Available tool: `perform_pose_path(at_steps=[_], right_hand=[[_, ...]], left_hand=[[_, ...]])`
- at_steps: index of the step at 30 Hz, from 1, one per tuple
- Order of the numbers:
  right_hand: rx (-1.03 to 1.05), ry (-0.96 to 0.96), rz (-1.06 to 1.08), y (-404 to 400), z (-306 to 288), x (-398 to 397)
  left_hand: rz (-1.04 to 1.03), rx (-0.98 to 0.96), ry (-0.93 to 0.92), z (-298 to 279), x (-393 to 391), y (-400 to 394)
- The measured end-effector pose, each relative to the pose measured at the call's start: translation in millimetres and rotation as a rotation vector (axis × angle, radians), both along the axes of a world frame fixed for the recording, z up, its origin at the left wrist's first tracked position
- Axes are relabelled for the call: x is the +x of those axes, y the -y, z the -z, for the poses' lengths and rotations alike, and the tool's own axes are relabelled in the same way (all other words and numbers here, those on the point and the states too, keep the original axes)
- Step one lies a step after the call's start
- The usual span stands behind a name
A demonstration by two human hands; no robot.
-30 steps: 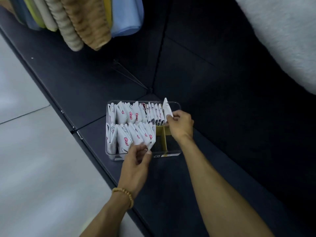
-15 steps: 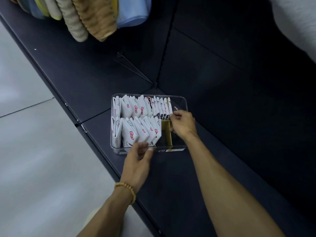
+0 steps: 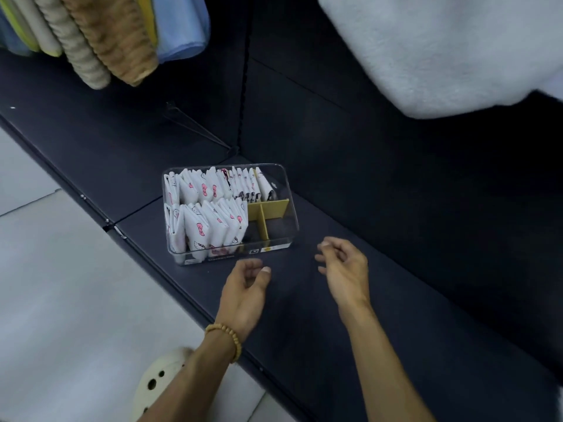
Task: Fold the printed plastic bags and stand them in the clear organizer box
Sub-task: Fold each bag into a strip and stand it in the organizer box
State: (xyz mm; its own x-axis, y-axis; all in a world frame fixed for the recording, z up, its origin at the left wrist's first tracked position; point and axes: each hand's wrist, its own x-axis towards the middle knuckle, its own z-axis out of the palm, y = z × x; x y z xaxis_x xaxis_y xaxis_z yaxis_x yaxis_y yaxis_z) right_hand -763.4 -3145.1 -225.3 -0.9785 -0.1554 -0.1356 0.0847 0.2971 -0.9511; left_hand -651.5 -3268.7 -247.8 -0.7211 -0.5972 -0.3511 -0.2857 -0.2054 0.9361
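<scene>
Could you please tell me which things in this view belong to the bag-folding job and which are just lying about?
Part of the job:
- clear organizer box
- folded printed bags standing in it
- yellow divider
- left hand and right hand, both holding nothing

Just lying about:
- rolled towels hanging above
- white fluffy cloth
- beaded bracelet
- cream shoe on the floor

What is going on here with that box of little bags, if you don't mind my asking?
A person is filing folded printed plastic bags upright in a clear organizer box on a dark shelf. The bags stand in two rows that fill the box's left part; the yellow dividers at the right end show open space. Both hands are clear of the box: the left hand and right hand hover in front of it, fingers loosely curled, holding nothing.
</scene>
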Motion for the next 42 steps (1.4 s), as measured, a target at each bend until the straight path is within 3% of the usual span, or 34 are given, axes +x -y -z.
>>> perform_pose_path(at_steps=[8, 18, 24, 29, 37, 42], right_hand=[[0.073, 0.076, 0.274, -157.5, -2.0, 72.6], [0.123, 0.093, 0.796, -335.5, 5.2, 170.1], [0.275, 0.186, 0.940, -414.2, 28.2, 221.0], [0.448, 0.234, 0.914, -469.2, 51.2, 220.8], [0.953, 0.371, 0.618, -501.8, 93.7, 193.5], [1.016, 0.125, 0.681, -491.0, 97.1, 193.4]], left_hand=[[0.290, -0.063, 0.031, -5.4, 13.8, -74.3], [0.785, -0.121, 0.015, -7.1, 16.3, -235.5], [0.978, -0.141, 0.035, 7.5, 22.4, -321.5], [1.081, -0.174, 0.027, 24.0, 30.2, -368.1], [1.102, -0.260, 0.075, 37.4, 30.0, -379.0], [1.097, -0.272, 0.074, 38.5, 29.4, -378.4]])
